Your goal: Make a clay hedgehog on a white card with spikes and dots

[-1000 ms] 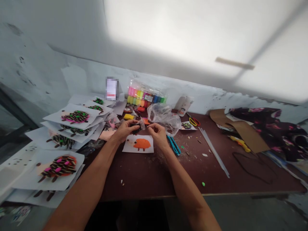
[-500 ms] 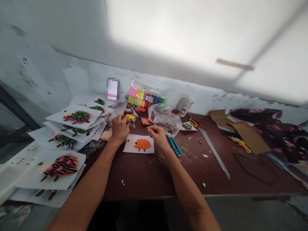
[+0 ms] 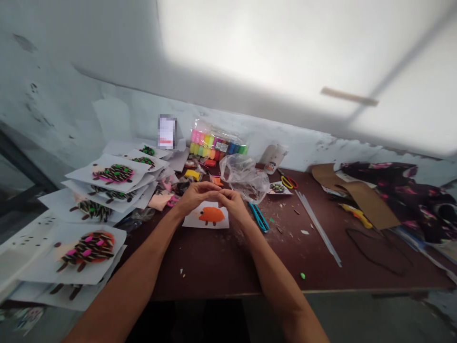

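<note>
Head view. I am noting containers first. Near the wall, a clear plastic pack [image 3: 218,145] is holding rows of coloured pieces: pink, yellow, orange, blue and green among them. Just in front, a crumpled see-through bag [image 3: 246,178] is slumping on the dark counter [image 3: 207,267]; I am not managing to tell its contents. A pale cylindrical container [image 3: 276,158] is tilting by the wall, its inside hidden. Left of the bag, a yellow packet [image 3: 192,175] is lying among crumpled wrappers.

Now the small white card [image 3: 191,222] with its orange hedgehog figure [image 3: 212,214]: it is lying flat on the counter, directly below and on the near side of the hands, between the two forearms. The left hand [image 3: 197,196] is covering its far left part; the right hand [image 3: 231,200] is hanging over its far right corner. Both are curling inward, fingertips meeting above the card's far edge. I cannot tell whether they are pinching anything.

Teal cutters [image 3: 259,218] are resting just right of the right hand. Sheets bearing spiny hedgehogs [image 3: 113,174] are piling up well to the left.
</note>
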A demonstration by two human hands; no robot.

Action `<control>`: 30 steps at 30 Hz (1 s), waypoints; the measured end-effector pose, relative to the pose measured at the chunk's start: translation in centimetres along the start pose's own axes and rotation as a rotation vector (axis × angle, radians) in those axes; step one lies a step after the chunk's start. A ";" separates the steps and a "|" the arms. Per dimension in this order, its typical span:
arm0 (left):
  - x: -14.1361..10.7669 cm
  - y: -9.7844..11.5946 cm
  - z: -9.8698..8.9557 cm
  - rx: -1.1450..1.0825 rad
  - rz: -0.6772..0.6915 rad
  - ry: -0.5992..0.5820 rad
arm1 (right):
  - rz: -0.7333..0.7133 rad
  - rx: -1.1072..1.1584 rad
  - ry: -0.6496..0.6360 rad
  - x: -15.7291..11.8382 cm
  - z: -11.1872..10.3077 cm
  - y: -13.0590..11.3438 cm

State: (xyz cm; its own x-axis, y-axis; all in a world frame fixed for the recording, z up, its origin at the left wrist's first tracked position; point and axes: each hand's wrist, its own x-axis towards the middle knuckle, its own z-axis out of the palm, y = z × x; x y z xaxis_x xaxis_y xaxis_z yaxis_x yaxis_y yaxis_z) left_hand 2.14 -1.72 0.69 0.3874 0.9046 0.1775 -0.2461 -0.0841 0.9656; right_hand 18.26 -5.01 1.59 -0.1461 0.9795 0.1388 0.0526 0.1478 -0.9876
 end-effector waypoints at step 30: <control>-0.3 1.2 0.3 -0.026 0.139 0.041 | 0.156 0.366 -0.075 -0.3 0.2 -1.0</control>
State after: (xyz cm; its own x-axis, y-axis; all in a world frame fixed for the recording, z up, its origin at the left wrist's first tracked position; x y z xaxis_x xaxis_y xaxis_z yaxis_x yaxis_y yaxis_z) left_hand 2.02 -2.24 1.82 0.3111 0.9016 0.3007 -0.3182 -0.1993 0.9268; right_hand 18.11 -5.47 2.48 -0.2369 0.9715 -0.0075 -0.2735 -0.0741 -0.9590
